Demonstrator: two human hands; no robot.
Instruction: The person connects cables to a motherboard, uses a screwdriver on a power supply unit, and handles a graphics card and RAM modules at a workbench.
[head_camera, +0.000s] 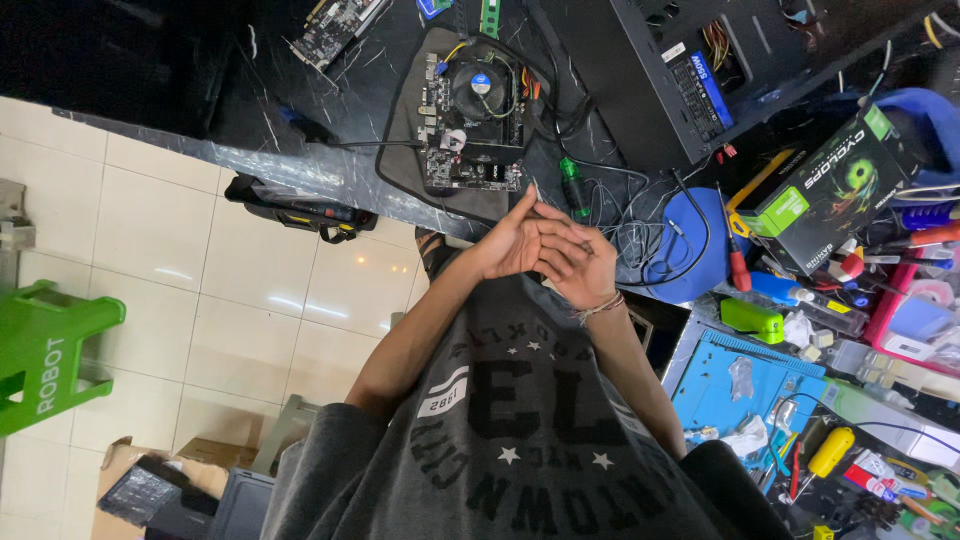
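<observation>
My left hand and my right hand are pressed together in front of my chest, above my grey printed shirt. The left hand's fingers lie stretched over the right hand, one finger pointing up. The right hand's fingers curl around them, and a thin bracelet sits on its wrist. I see nothing held in either hand. Just beyond the hands, a motherboard with a round cooler fan lies on a dark mat on the black marble desk. A green-handled screwdriver lies next to the fingertips.
An open black computer case stands at the back. To the right are a blue disc, a red-handled screwdriver, a black-and-green box and a blue work mat with small tools. A black tool bag and green stool sit over the tiled floor.
</observation>
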